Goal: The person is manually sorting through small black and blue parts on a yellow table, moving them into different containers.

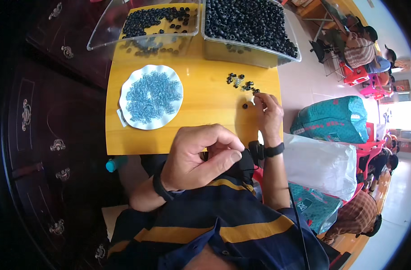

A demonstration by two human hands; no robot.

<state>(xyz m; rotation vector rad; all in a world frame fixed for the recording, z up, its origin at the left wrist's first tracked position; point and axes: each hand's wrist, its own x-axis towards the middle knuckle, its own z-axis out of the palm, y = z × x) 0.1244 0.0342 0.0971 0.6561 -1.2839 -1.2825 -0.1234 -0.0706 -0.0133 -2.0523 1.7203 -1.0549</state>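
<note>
My left hand is raised near the front edge of the table, its fingers curled and the thumb and forefinger brought together. Whatever may be between those fingertips is too small to make out. My right hand reaches over the table's right side with its fingertips pinched, close to a small loose pile of black ring-shaped parts. A few tiny clear pieces lie among them. One single black part sits just left of the right fingers. A scalloped white plate of small bluish clear pieces stands at the left.
Two clear plastic bins stand at the back: the left bin and the fuller right bin both hold black parts. Dark drawers line the left. Teal sacks and a white sack stand at the right. Other people sit farther off.
</note>
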